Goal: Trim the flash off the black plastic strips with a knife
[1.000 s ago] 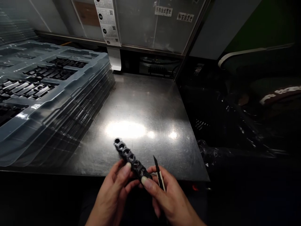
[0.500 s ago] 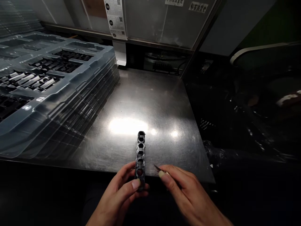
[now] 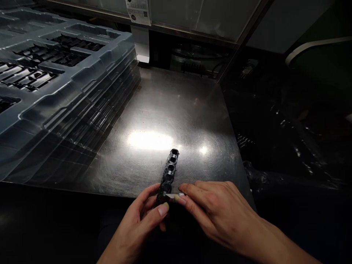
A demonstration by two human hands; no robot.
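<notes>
A long black plastic part point(image 3: 171, 168) with a row of round openings is gripped near its lower end by my left hand point(image 3: 144, 216). It tilts away from me, its far end over the metal table. My right hand point(image 3: 213, 205) pinches a small pointed blade point(image 3: 171, 196), which looks like a craft knife; most of its handle is hidden in the fingers. The blade's tip lies at the lower openings of the black part, close to my left thumb. Whether it touches the plastic I cannot tell.
Stacked clear plastic trays point(image 3: 82, 86) stand on the left, the top one holding several black parts point(image 3: 52, 55). Under my hands is a shiny metal table point(image 3: 165, 106). A panel with a label strip point(image 3: 139, 13) rises behind it. Dark plastic sheeting point(image 3: 275, 146) lies to the right.
My right hand has moved left and turned, bringing the blade to the black part. The part's far end has swung to the right. The camera view has shifted slightly downward.
</notes>
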